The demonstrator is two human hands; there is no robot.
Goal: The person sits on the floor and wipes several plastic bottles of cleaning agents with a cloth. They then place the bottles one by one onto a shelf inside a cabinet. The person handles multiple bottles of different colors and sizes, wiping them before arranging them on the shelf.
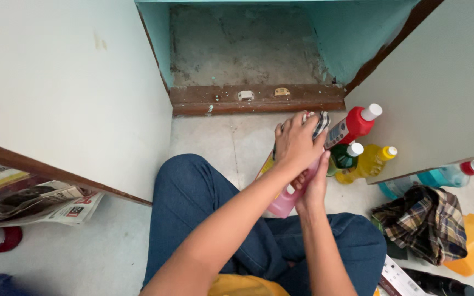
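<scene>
The left hand [296, 141] presses a checked cloth [320, 124] against the top of a pink bottle [283, 201], fingers closed on the cloth. The right hand [314, 183] grips the pink bottle from below. Just right of the pink bottle stand a red bottle [354, 126], a green bottle [344, 155] and a yellow bottle [370, 160]

One head-worn view only, looking steeply down and forward from above the person's lap, close over the hands [300, 159], facing the open cabinet [242, 49]; the floor [100, 246] spreads below that cabinet.
</scene>
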